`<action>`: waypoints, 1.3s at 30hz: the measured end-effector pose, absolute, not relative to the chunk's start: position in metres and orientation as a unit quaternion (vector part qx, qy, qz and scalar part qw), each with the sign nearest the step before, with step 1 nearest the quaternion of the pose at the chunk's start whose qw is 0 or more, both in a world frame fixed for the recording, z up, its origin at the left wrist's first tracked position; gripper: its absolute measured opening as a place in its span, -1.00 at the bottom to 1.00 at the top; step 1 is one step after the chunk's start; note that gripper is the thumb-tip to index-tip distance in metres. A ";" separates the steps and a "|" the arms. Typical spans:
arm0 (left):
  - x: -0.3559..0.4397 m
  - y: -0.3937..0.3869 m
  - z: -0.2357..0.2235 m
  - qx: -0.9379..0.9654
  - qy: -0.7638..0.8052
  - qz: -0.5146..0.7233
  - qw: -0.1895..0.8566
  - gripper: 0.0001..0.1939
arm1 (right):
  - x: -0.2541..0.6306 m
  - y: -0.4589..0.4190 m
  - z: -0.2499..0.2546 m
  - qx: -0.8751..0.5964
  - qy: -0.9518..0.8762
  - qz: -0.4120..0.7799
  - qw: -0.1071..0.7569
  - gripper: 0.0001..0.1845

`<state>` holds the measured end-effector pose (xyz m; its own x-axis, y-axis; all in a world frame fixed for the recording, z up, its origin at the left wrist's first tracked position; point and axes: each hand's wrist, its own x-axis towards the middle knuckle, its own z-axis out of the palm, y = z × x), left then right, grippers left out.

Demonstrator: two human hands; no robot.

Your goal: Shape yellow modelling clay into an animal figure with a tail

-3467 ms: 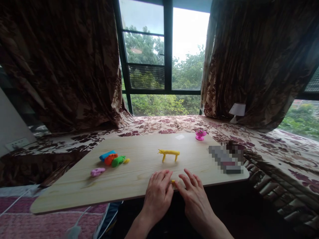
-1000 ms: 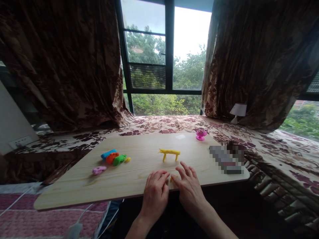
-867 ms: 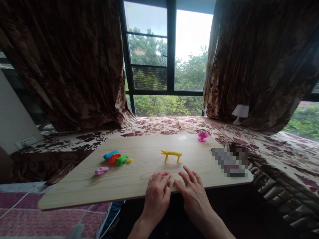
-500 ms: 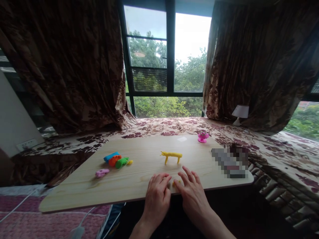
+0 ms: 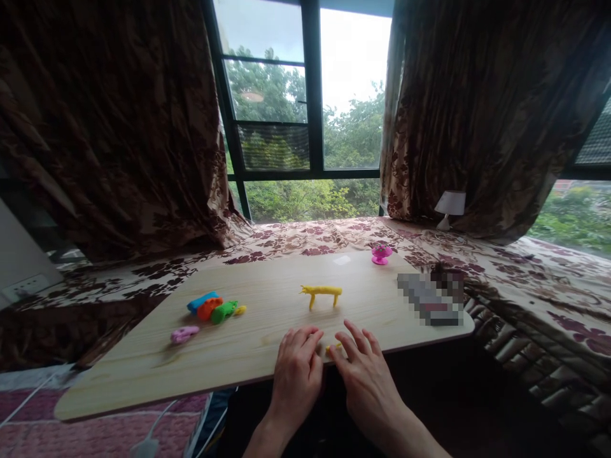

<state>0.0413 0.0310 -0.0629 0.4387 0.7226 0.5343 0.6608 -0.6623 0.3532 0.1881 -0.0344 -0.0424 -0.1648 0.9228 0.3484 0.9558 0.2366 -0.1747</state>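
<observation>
My right hand (image 5: 367, 375) is over the near edge of the wooden board, fingers spread. Beneath its fingers, on the thumb side, lies a small yellow piece of modelling clay (image 5: 328, 350), partly covered. To its left my left hand (image 5: 298, 369) rests with fingers stretched flat on the board; whether anything is under them is hidden. Just beyond both hands stands a yellow clay animal figure (image 5: 323, 291) with a long body and thin legs, its head end pointing left.
The pale wooden board (image 5: 143, 356) holds blue (image 5: 203, 301), orange (image 5: 209, 309), green (image 5: 223, 312) and pink (image 5: 184, 334) clay lumps at left. A magenta stand-like object (image 5: 381, 254) sits at its far edge, a blurred item (image 5: 432, 302) at right. A white lamp (image 5: 450, 203) stands beyond.
The view has shifted slightly, so the board and objects appear further left. The right hand's fingers have moved a little, showing more of the small yellow piece. The yellow figure still stands.
</observation>
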 end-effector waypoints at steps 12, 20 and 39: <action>0.042 0.030 -0.061 0.844 0.401 0.353 0.035 -0.58 | 0.187 -0.033 -0.042 -0.617 -0.759 -0.044 0.202 -0.59; 0.042 0.031 -0.061 0.845 0.408 0.345 0.043 -0.59 | 0.188 -0.026 -0.038 -0.623 -0.759 -0.034 0.189 -0.56; 0.043 0.030 -0.062 0.841 0.409 0.354 0.029 -0.57 | 0.193 -0.027 -0.036 -0.616 -0.766 -0.043 0.176 -0.62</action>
